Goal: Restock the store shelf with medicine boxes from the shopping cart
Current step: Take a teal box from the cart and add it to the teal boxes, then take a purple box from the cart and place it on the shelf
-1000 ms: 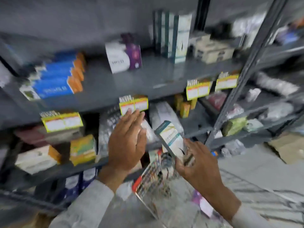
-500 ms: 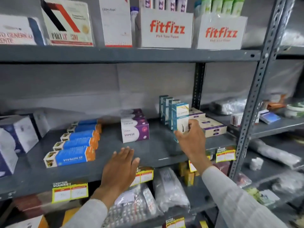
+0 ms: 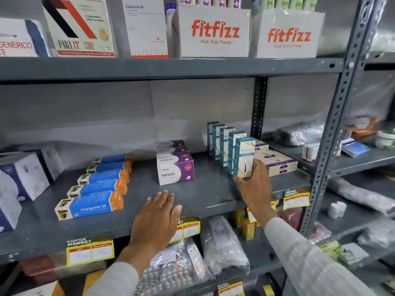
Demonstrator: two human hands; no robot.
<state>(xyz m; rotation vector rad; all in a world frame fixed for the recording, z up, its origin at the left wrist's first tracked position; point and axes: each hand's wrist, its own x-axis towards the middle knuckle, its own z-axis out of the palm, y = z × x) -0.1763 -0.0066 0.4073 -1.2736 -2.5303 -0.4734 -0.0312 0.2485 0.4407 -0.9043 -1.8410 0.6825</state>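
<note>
A tall teal-and-white medicine box (image 3: 243, 159) is held upright at the front of a row on the grey middle shelf (image 3: 209, 195), its base at or just above the shelf surface. It is gripped low down by the right hand (image 3: 254, 184), with the thumb on the front face near the bottom and the fingers wrapped around its right side. Behind it, 4 matching teal boxes (image 3: 222, 142) are lined up upright, running toward the back wall. Just to the right of the row, flat cream-and-purple cartons (image 3: 275, 161) are stacked. To the left, purple-and-white Virest boxes (image 3: 175, 169) are set in a row front to back, and further left 5 blue-and-orange Vivalyn boxes (image 3: 94, 206) are laid flat in a staggered line. The left hand (image 3: 156, 221) is kept flat and open, fingers spread, palm down over the front edge of the shelf, with nothing held. On the shelf above, 2 white Fitfizz display cartons (image 3: 215, 30) are placed side by side.
</note>
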